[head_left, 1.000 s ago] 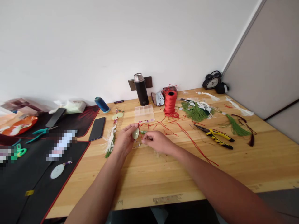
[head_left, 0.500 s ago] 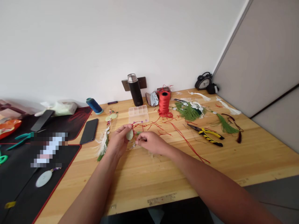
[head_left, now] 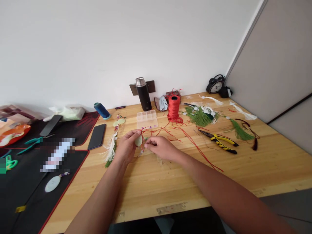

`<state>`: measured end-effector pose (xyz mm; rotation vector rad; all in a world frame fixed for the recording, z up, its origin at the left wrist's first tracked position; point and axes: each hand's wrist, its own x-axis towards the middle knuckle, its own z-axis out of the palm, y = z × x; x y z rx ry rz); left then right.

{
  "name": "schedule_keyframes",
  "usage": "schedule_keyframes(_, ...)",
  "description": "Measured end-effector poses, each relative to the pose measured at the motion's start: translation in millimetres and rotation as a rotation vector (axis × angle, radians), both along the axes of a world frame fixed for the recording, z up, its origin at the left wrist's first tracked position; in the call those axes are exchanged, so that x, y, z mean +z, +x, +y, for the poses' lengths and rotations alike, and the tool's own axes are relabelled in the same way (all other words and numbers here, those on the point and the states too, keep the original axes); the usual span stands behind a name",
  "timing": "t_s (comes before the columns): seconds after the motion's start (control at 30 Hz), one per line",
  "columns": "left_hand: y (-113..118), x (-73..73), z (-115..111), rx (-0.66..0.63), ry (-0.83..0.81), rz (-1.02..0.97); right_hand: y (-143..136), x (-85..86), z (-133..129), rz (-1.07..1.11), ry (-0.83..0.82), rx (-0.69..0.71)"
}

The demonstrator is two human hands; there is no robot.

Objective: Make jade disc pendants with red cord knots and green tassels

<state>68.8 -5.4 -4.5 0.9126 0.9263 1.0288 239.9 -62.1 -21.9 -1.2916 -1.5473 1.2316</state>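
Over the wooden table [head_left: 151,185], my left hand [head_left: 128,144] is closed on a pale green jade pendant [head_left: 138,140], which hangs from its fingertips. A red cord with purple beads [head_left: 150,127] lies just beyond that hand. Close by on the right, my right hand [head_left: 158,146] has its thumb and fingers pinched together beside the pendant; what it grips is too small to make out. Small clear beads [head_left: 141,151] dangle under the pendant, between the two hands. Behind them lies a clear plastic bead box [head_left: 147,118].
A red cord spool [head_left: 174,109] and a black flask [head_left: 143,96] stand at the back. Yellow-black pliers [head_left: 220,141] and green tassels [head_left: 201,117] lie right. On the left are a phone [head_left: 97,136], a blue thread spool [head_left: 101,111] and a white-green tassel [head_left: 111,148].
The whole view has shifted slightly, so things appear a little farther right. Both hands stay at the pendant, with the right fingers still pinched beside it.
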Motion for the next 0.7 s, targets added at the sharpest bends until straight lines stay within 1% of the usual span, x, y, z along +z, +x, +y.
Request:
schedule_keyframes(0.2,-1.2,-0.1,-0.1,0.001,0.009,0.020,5.6,-1.1,6.2,0.111,0.021,-0.117)
schedule_keyframes(0.33,-0.2,0.9,-3.2,-0.080,0.055,0.066,6.5,-3.0,10.9,0.283,-0.050,-0.191)
schedule_keyframes(0.4,0.6,1.5,-5.2,-0.136,0.059,0.089,5.7,-3.2,12.1,0.377,-0.088,-0.196)
schedule_keyframes(0.5,1.7,1.7,-7.4,-0.202,0.065,0.122,5.3,-1.9,13.0,0.460,-0.101,-0.191)
schedule_keyframes(0.6,2.0,0.9,-8.0,-0.220,0.057,0.132,6.2,-1.2,13.9,0.485,-0.105,-0.199)
schedule_keyframes(0.7,1.6,0.2,-7.5,-0.205,0.034,0.113,6.5,-2.6,14.2,0.476,-0.115,-0.184)
